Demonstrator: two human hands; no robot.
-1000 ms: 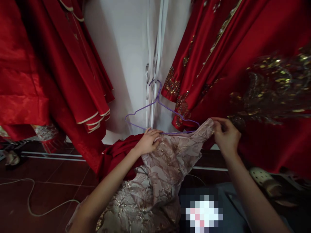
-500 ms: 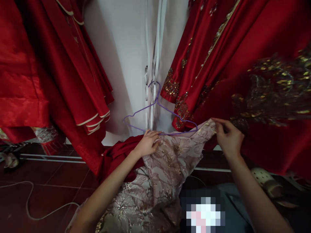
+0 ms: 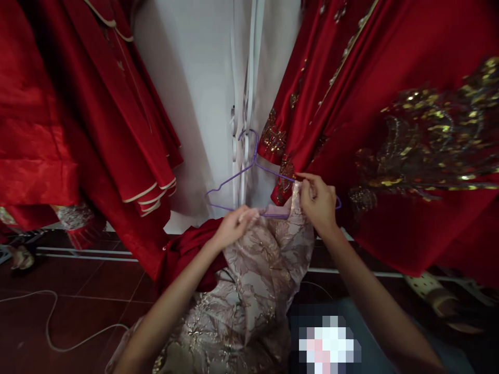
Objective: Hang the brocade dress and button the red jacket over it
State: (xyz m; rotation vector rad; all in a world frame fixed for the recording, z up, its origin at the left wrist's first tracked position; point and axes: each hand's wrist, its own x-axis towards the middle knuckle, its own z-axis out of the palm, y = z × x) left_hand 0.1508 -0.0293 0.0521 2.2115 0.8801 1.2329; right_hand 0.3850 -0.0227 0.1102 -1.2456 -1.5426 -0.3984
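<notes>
A pale pink and gold brocade dress [image 3: 265,270] spreads below both hands, with dark red fabric [image 3: 193,246] along its left side. A thin purple hanger [image 3: 234,179] stands upright at the dress's top, its lower bar partly inside the neckline. My left hand [image 3: 236,223] is closed on the top edge of the dress, left of the neckline. My right hand [image 3: 319,202] pinches the dress's right shoulder strap [image 3: 297,200] beside the hanger's right arm. The hanger's right end shows just past that hand.
Red garments [image 3: 128,130] hang on the left, and red gowns with gold sequins [image 3: 424,135] hang on the right. White metal rails [image 3: 249,67] rise against the wall between them. A pale cable [image 3: 50,322] lies on the tiled floor; shoes [image 3: 432,296] sit at lower right.
My right hand has moved left with the shoulder strap, bringing it over the hanger's right arm. The hanger has shifted slightly right. My left hand's fingers have curled more tightly on the dress.
</notes>
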